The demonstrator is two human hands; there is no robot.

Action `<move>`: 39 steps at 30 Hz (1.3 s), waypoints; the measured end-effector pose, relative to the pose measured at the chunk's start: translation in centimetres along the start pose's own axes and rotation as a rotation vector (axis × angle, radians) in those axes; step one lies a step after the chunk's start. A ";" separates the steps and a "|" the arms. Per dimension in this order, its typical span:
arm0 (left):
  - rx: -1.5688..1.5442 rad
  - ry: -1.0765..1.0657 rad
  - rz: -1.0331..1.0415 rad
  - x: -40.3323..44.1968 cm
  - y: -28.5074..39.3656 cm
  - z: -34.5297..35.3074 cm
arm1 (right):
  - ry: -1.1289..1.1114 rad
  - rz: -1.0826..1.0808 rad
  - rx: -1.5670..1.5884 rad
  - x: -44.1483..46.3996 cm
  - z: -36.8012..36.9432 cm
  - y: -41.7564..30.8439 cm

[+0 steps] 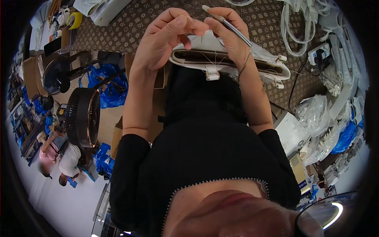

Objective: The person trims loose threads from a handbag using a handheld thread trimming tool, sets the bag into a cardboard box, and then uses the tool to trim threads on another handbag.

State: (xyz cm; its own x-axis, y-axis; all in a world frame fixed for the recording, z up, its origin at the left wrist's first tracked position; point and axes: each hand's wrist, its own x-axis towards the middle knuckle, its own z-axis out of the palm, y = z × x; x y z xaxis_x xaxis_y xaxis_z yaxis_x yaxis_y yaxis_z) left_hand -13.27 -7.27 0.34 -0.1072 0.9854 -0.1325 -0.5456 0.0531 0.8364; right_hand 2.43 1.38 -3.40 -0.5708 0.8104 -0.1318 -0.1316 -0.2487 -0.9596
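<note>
A white handbag (221,46) lies at the table edge in front of me, its zipped opening facing me. My left hand (169,37) is raised over the bag's left part, thumb and fingers pinched near thin pale thread (215,59) that runs across the opening. My right hand (233,37) is at the bag's upper edge, its thumb and finger close to the left fingertips. Across it lies an awl (235,31) with a pale end and metal shaft, gripped between the fingers. A white strap tab (212,73) with a metal fitting hangs from the bag's near side.
Brown patterned cloth (118,37) covers the table. White strips (296,29) are heaped at the right, near a power strip (319,54) with a black cord. A black fan (83,117) and blue plastic bags (106,85) stand left. Two people (70,162) are far left.
</note>
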 end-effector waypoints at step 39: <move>1.414 0.339 0.423 -1.7 -4.1 1.9 | 0.078 -0.142 -0.018 0.5 0.0 -0.6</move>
State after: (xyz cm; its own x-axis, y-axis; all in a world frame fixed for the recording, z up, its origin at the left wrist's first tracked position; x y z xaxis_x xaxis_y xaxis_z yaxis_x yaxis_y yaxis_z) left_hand -9.25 -8.84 -1.89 -0.3352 0.8952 0.2937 0.7763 0.0858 0.6244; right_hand 2.25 1.90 -2.88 -0.4828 0.8757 -0.0122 -0.1914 -0.1191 -0.9743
